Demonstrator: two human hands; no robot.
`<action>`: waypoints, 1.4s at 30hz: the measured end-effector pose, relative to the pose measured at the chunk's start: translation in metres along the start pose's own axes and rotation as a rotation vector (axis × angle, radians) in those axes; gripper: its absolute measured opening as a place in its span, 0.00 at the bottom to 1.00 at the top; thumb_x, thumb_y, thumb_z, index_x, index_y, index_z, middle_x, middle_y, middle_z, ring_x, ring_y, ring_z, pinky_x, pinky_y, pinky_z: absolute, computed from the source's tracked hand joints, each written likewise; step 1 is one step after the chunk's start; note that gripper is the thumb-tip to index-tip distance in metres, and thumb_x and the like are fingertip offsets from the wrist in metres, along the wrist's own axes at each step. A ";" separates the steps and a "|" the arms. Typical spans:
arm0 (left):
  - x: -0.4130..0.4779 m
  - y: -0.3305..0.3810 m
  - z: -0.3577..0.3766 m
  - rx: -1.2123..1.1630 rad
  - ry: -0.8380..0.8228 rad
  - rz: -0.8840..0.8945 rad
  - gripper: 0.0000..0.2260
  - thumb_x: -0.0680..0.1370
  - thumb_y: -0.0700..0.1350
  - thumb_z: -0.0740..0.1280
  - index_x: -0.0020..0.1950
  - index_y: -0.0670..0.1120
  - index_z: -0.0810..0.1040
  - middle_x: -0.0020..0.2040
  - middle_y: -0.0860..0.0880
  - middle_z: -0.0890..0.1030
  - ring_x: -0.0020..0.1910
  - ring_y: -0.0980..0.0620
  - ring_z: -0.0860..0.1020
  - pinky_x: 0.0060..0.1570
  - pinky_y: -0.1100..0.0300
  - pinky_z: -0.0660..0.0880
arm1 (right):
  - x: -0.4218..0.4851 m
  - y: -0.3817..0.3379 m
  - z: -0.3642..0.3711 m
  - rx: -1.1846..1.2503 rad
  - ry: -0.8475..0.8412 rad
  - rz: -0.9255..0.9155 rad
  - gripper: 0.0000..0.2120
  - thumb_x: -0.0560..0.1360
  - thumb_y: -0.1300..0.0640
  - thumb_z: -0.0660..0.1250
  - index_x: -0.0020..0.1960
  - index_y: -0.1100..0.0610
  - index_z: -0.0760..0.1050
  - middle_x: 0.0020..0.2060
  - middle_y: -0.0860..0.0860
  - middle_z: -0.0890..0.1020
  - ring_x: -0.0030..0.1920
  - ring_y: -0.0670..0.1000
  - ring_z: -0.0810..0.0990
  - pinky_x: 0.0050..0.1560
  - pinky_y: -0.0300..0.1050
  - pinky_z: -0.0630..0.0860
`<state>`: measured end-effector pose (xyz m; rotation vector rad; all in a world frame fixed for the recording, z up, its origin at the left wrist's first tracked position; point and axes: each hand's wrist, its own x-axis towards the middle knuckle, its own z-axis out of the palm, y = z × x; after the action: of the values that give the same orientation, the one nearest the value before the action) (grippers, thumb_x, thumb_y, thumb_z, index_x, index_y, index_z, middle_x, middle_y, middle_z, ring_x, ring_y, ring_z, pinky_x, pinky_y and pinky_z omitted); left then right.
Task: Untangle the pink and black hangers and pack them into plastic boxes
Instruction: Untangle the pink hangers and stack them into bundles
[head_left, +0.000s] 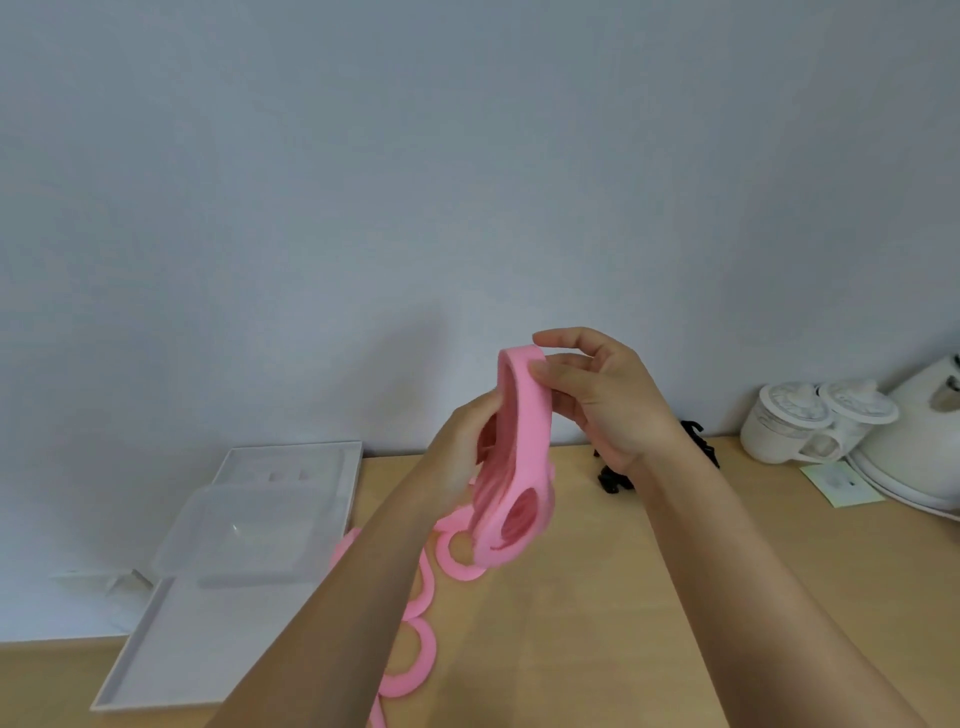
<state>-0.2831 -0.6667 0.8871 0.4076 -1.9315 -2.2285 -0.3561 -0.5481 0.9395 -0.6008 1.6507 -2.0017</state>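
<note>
Head view: above the counter (597, 623), right hand (608, 400) pinches the pink hangers (524, 447), left hand (462, 457) grips them; peeling one off slowly looks wisest.

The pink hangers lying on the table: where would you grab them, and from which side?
Probably from above: slip fingers through the hole of a ring of the pink hangers and pinch its band. The rings lie flat on the table, holes facing up, so the edges offer little grip.
</note>
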 end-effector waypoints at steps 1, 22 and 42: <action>0.001 -0.004 0.003 -0.027 -0.024 0.008 0.24 0.71 0.63 0.60 0.51 0.43 0.77 0.47 0.40 0.77 0.46 0.46 0.75 0.45 0.58 0.71 | 0.000 -0.001 -0.003 0.008 0.022 0.006 0.10 0.74 0.69 0.65 0.52 0.58 0.75 0.39 0.55 0.80 0.38 0.49 0.80 0.43 0.40 0.79; 0.025 -0.063 0.151 -0.020 -0.039 -0.275 0.04 0.74 0.34 0.66 0.47 0.40 0.77 0.40 0.40 0.77 0.35 0.47 0.77 0.40 0.57 0.75 | -0.037 0.031 -0.151 -0.399 0.239 0.169 0.15 0.74 0.49 0.68 0.57 0.55 0.72 0.43 0.51 0.77 0.41 0.45 0.76 0.44 0.36 0.74; 0.092 -0.184 0.256 0.014 0.067 -0.584 0.09 0.76 0.41 0.68 0.52 0.37 0.77 0.42 0.43 0.80 0.38 0.48 0.79 0.42 0.56 0.77 | -0.079 0.135 -0.303 -0.496 0.187 0.681 0.08 0.68 0.62 0.68 0.46 0.56 0.77 0.40 0.49 0.81 0.40 0.49 0.79 0.39 0.43 0.75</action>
<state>-0.4397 -0.4253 0.7284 1.1616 -1.9766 -2.4744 -0.4655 -0.2869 0.7495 0.0227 2.1155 -1.1925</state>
